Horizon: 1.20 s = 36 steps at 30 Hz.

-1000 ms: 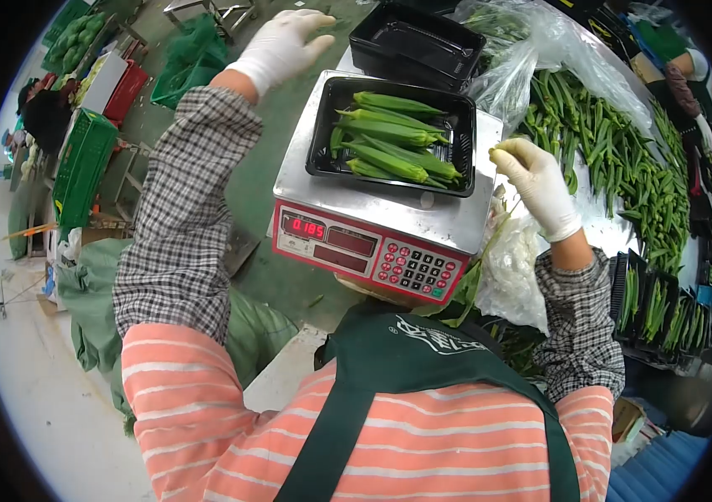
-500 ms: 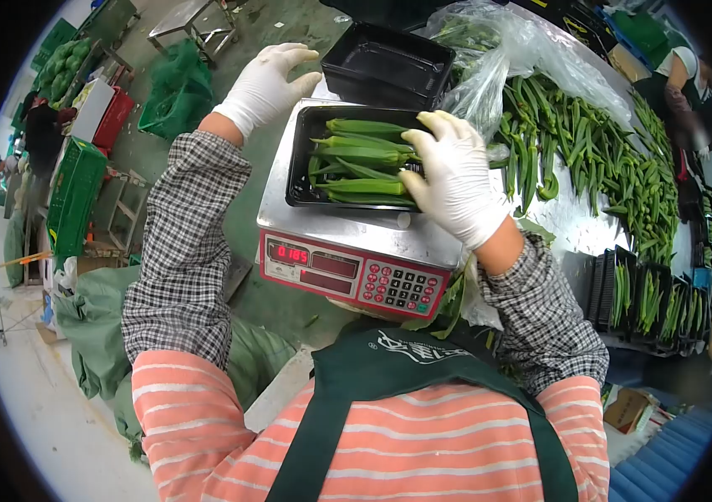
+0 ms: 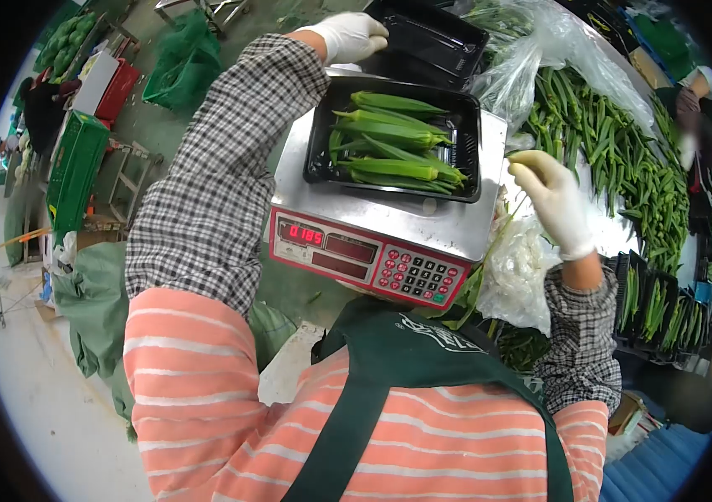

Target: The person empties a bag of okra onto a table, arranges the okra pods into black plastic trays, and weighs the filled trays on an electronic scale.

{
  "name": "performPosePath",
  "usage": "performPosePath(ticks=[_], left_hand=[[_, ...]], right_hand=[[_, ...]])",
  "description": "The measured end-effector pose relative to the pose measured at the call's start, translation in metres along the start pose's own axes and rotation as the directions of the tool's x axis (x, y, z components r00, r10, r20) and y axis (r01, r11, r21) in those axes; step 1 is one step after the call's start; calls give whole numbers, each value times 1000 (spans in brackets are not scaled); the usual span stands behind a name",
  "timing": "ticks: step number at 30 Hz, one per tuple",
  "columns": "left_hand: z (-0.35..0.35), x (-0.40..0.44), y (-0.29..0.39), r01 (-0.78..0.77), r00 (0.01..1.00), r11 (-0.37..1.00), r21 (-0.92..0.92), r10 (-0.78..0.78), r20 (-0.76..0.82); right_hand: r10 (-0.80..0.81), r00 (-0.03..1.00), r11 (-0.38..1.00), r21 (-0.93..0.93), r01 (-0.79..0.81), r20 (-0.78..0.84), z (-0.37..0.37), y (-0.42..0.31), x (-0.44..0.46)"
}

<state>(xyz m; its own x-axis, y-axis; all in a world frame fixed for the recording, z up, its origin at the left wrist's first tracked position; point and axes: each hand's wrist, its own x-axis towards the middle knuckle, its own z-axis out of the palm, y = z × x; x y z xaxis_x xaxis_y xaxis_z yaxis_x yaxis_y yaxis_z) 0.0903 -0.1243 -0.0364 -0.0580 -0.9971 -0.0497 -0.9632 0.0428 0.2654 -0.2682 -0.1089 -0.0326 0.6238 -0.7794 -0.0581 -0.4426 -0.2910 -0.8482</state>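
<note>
1. The okra pods (image 3: 398, 130) lie side by side in my black tray (image 3: 469, 138), in front of me.
2. That tray sits on the metal plate of the scale (image 3: 448, 222), whose display (image 3: 301, 234) shows lit red digits.
3. My right hand (image 3: 558, 199), gloved in white, is just beside the scale, fingers bent toward the thumb; I can't tell if they pinch anything.
4. My left hand (image 3: 349, 38), also gloved, has its fingers curled at the side of another black tray (image 3: 427, 42); whether they grip it, I can't tell.
5. Farther right, loose okra (image 3: 594, 134) is heaped beside clear plastic (image 3: 540, 42).
</note>
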Motion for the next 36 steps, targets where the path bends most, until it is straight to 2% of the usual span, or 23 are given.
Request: performPosePath(ticks=[1,2,3,4,5,6,7,8,11,12,14,16,18,20,22,24,26,28,31,32,33,34,36], left_hand=[[0,5,4,14,997,999,-31,-12,82],[0,11,10,23,986,998,-58,-14,166],[-4,20,12,10,964,998,-56,5,265],[-2,20,15,-34,976,999,-38,41,212],[9,28,5,-72,985,997,-13,73,156],[11,29,7,-84,986,993,79,72,148],[9,29,16,-76,982,989,126,53,182],[18,35,6,-96,986,960,261,56,154],[37,51,-21,-117,993,960,254,113,31],[40,52,-25,-173,983,949,263,184,-20],[34,52,-25,-142,988,968,208,153,-36],[19,45,-13,-104,988,980,167,121,-94],[11,48,-22,-82,992,976,199,100,-80],[-4,29,1,-129,962,992,-15,121,-246],[-6,12,1,-245,868,969,33,235,-437],[-9,-17,15,-282,817,957,75,280,-503],[-10,-48,31,-259,895,964,53,260,-361],[4,-77,54,-297,895,953,62,300,-329],[28,-109,72,-306,907,950,65,311,-283],[35,-120,73,-317,911,945,77,326,-251],[42,-128,78,-257,934,963,77,268,-237],[43,-133,79,-257,948,964,67,264,-175],[35,-137,90,-152,987,988,-1,151,-50]], right_hand=[[-12,1000,1000,-27,12,12,9,3,7],[130,989,984,116,-138,75,19,2,10],[123,985,991,-76,-114,119,27,1,16],[74,987,983,-178,-48,145,36,-7,19],[29,998,964,-267,-14,52,50,-2,22],[-30,999,969,-243,35,27,52,-16,21],[-59,998,968,-246,48,-36,62,2,26],[37,999,985,-168,-43,-39,65,8,25],[100,992,995,17,-99,-80,35,11,-1],[142,986,988,68,-137,-87,22,13,-14],[148,971,989,54,-140,-187,-8,27,-47],[303,922,935,264,-238,-240,-31,48,-81],[398,836,896,354,-266,-378,-63,66,-122],[460,665,886,346,-308,-588,-91,91,-167],[447,526,890,300,-344,-724,-119,130,-210],[573,338,805,590,-60,-747,-136,137,-229],[530,213,848,520,-104,-821,-155,169,-255],[539,93,829,507,-237,-837,-168,197,-270],[645,76,733,587,-343,-760,-178,195,-278],[614,74,731,532,-428,-786,-178,196,-280],[616,92,729,522,-442,-782,-179,194,-282],[621,122,728,512,-455,-774,-181,193,-283],[674,158,702,561,-439,-721,-185,194,-287]])
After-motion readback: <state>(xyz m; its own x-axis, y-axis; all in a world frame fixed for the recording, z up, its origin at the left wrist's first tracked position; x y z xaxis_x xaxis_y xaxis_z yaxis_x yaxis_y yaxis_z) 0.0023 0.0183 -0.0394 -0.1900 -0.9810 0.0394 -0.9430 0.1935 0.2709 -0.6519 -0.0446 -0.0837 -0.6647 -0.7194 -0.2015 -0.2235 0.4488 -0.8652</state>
